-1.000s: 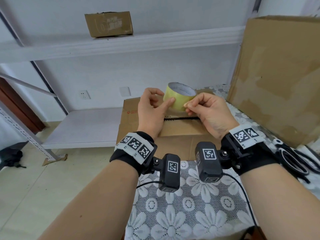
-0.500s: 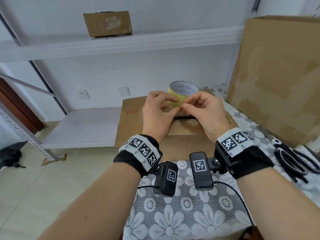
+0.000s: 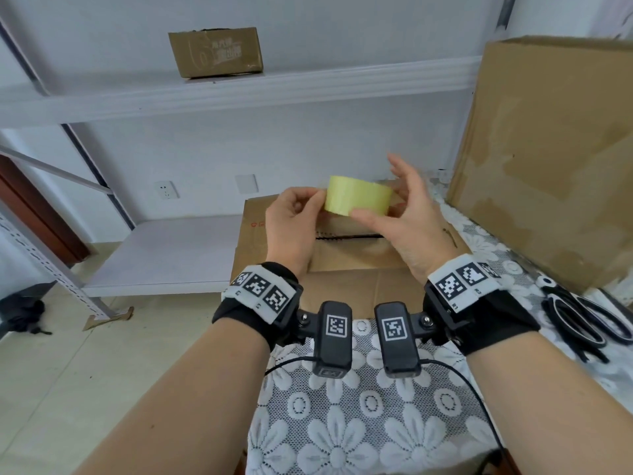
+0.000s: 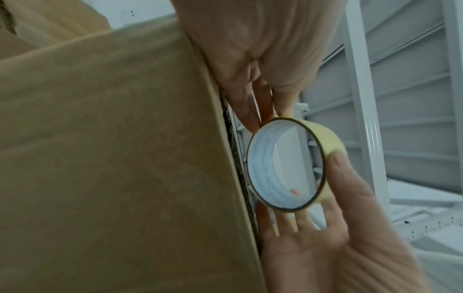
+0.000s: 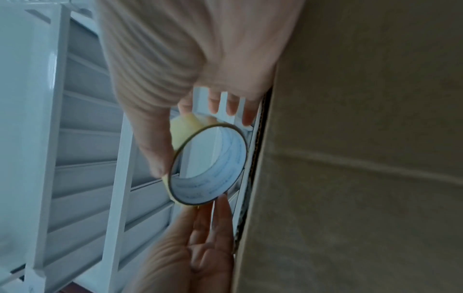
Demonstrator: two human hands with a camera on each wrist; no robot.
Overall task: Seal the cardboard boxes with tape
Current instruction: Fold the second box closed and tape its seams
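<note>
A yellow tape roll [image 3: 358, 199] is held side-on in the air above a brown cardboard box [image 3: 342, 269] on the table. My left hand [image 3: 317, 200] pinches the roll's left side with curled fingers. My right hand [image 3: 399, 200] holds the right side, thumb pressed on the front face and fingers spread behind it. The box's top flaps lie down with a dark slit [image 3: 349, 236] between them. In the left wrist view the roll's white core [image 4: 285, 168] faces the camera beside the box's wall [image 4: 112, 158]. The right wrist view shows the roll [image 5: 210, 168] between both hands.
A large cardboard sheet [image 3: 548, 159] stands at the right of the lace-covered table [image 3: 359, 423]. Black scissors [image 3: 575, 320] lie at the table's right edge. A small box [image 3: 215, 51] sits on the upper white shelf, and a lower shelf [image 3: 164, 255] is at left.
The roll has been turned from core-up to side-on and lifted slightly. My right fingers have spread open behind it, and the left hand has shifted to its left side.
</note>
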